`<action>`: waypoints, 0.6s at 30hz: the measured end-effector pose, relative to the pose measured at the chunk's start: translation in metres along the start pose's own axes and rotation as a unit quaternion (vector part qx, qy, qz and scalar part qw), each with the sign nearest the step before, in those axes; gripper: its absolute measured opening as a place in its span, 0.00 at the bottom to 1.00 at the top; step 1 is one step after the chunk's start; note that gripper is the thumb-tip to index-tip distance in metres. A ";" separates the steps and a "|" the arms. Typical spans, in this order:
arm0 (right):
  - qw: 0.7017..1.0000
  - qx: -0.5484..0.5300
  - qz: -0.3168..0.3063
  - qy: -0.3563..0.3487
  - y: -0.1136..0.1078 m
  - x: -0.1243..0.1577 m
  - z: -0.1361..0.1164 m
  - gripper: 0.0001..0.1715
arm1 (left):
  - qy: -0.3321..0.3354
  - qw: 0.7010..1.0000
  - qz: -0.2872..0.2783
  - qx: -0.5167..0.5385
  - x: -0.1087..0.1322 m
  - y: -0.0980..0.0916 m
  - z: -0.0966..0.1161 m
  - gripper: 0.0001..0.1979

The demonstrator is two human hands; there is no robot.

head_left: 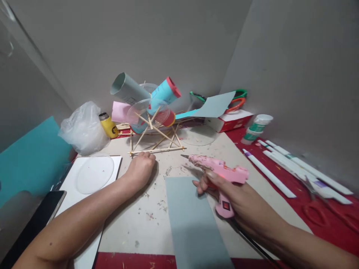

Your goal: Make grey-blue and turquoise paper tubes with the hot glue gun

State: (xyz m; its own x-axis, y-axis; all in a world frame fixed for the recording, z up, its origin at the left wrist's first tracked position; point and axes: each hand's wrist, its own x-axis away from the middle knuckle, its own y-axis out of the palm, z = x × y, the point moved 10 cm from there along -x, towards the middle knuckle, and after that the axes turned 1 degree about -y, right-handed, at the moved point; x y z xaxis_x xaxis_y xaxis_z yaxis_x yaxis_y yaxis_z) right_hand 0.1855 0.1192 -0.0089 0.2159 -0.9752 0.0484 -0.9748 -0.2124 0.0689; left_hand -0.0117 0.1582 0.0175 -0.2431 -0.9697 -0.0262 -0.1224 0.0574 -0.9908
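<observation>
A pink hot glue gun (pixel 213 166) is gripped in my right hand (pixel 221 183), its nozzle pointing left and its cord trailing down. My left hand (pixel 141 164) rests with curled fingers at the lower stick of a wooden stick frame (pixel 151 130); whether it pinches anything is hidden. On the frame sits a wheel of clear plastic discs (pixel 140 110) with paper tubes around it, among them a grey tube (pixel 130 89) and a blue tube with a red rim (pixel 165 93). A grey-blue paper sheet (pixel 193 220) lies below the glue gun.
A beige board (pixel 134 235) covers the red cloth. Left are a white board (pixel 70 209), a clear disc (pixel 95 173), a dark phone (pixel 42 224), a plastic bag (pixel 84 127) and a yellow bottle (pixel 108 126). Right are rolled paper sticks (pixel 269 173), scissors (pixel 314 209) and small tubs (pixel 256 129).
</observation>
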 end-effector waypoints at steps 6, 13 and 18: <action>0.995 -0.081 -0.021 0.051 0.005 0.001 0.011 0.21 | -0.029 0.999 0.017 0.041 -0.007 0.000 -0.015 0.11; 0.994 -0.102 -0.016 0.022 0.008 0.000 0.005 0.20 | -0.061 0.994 0.001 0.090 -0.003 -0.004 -0.018 0.12; 0.992 -0.121 -0.017 0.020 0.010 0.003 0.000 0.21 | -0.033 0.988 -0.057 0.141 0.039 -0.008 -0.006 0.08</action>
State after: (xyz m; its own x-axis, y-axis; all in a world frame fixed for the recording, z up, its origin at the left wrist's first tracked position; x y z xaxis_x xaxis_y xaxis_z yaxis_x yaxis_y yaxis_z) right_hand 0.1761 0.1143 -0.0080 0.2553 -0.9634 0.0821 -0.9260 -0.2192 0.3074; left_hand -0.0261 0.1216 0.0254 -0.1790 -0.9798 0.0887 0.1304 -0.1130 -0.9850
